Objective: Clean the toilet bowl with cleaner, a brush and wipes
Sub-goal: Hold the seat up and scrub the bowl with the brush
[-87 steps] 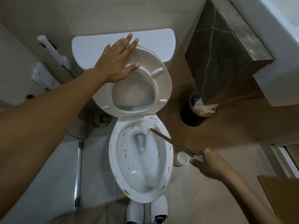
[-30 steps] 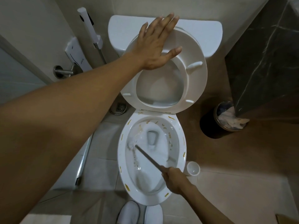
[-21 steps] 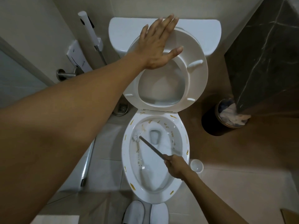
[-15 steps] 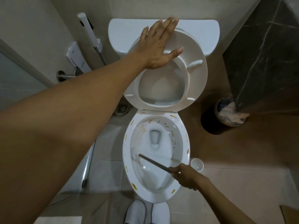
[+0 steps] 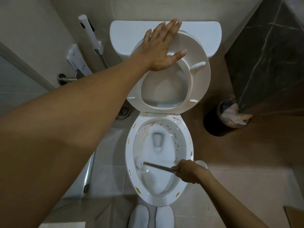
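Your left hand (image 5: 162, 50): flat, fingers spread, against the raised seat (image 5: 195, 76).
Your right hand (image 5: 187, 172): closed around the brush handle (image 5: 158, 167).
Brush head (image 5: 139, 162): blurred, at the bowl's left inner wall.
Toilet bowl (image 5: 130, 155): yellow marks on the rim.

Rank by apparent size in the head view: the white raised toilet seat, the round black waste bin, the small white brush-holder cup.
1. White raised toilet seat, clearly largest.
2. Round black waste bin, partly hidden by the dark marble counter.
3. Small white brush-holder cup, mostly hidden behind the right hand, so its full size is unsure.
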